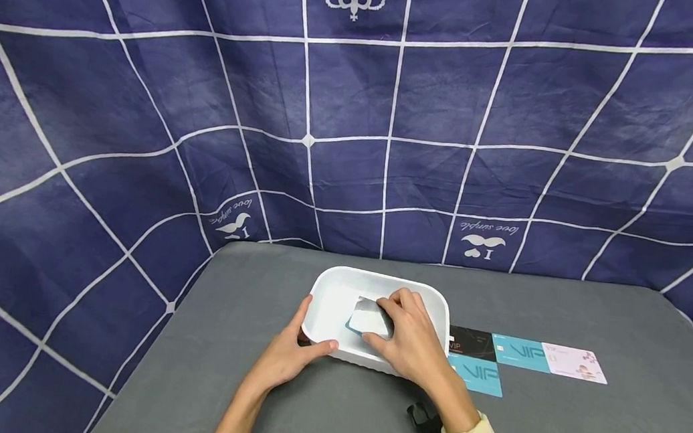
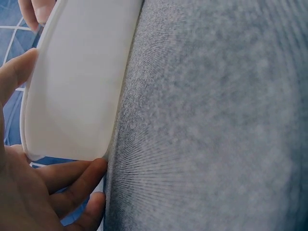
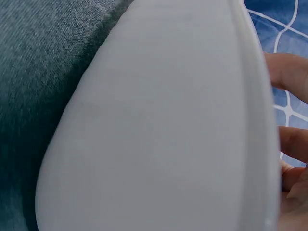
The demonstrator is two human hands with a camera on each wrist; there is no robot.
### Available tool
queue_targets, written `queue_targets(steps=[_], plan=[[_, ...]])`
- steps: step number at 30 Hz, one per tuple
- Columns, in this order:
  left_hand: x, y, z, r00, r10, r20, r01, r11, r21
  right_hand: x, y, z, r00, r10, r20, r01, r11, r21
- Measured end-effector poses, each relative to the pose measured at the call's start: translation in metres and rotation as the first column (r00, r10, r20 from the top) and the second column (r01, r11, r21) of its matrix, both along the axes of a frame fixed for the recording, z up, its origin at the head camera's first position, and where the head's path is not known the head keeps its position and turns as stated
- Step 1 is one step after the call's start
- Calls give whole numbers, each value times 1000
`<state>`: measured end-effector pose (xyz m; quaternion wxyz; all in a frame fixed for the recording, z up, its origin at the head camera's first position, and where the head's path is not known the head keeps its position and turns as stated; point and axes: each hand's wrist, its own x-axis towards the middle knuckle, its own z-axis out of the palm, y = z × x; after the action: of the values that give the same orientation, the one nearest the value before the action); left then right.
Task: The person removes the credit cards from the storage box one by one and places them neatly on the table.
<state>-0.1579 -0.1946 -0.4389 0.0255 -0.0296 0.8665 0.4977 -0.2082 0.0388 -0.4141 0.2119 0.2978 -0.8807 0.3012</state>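
A white plastic box [image 1: 331,296] with rounded corners sits on the grey surface. My left hand [image 1: 282,359] holds its left end, thumb over the near rim and fingers around the outside; the left wrist view shows fingertips low against the box wall [image 2: 77,96]. Inside the box, my right hand [image 1: 413,338] pinches a shiny pale card [image 1: 369,320] between thumb and fingers. A teal edge shows under that card; whether it is a separate card I cannot tell. In the right wrist view the box wall hides the card, and only parts of the right fingers [image 3: 291,74] show.
Right of the box lie a black VIP card [image 1: 473,343], a teal VIP card [image 1: 520,353] and a pink card [image 1: 574,364] in a row, with another teal card [image 1: 475,375] below the black one. A blue white-lined curtain [image 1: 350,170] hangs behind the grey tabletop [image 1: 549,425].
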Motion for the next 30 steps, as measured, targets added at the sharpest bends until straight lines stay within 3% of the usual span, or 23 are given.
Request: queue_targets(steps=[5, 16, 30], plan=[[4, 3, -3, 1000, 6, 1, -6, 1000, 20, 8, 14, 4, 1000, 15, -15, -15, 1000, 16], [3, -1, -4, 1000, 14, -13, -13, 999, 39, 20, 47, 9, 999, -11, 52, 6, 996, 88], [-1, 1, -4, 1000, -7, -30, 9, 998, 61, 28, 104, -10, 996, 3, -88, 6, 994, 105]])
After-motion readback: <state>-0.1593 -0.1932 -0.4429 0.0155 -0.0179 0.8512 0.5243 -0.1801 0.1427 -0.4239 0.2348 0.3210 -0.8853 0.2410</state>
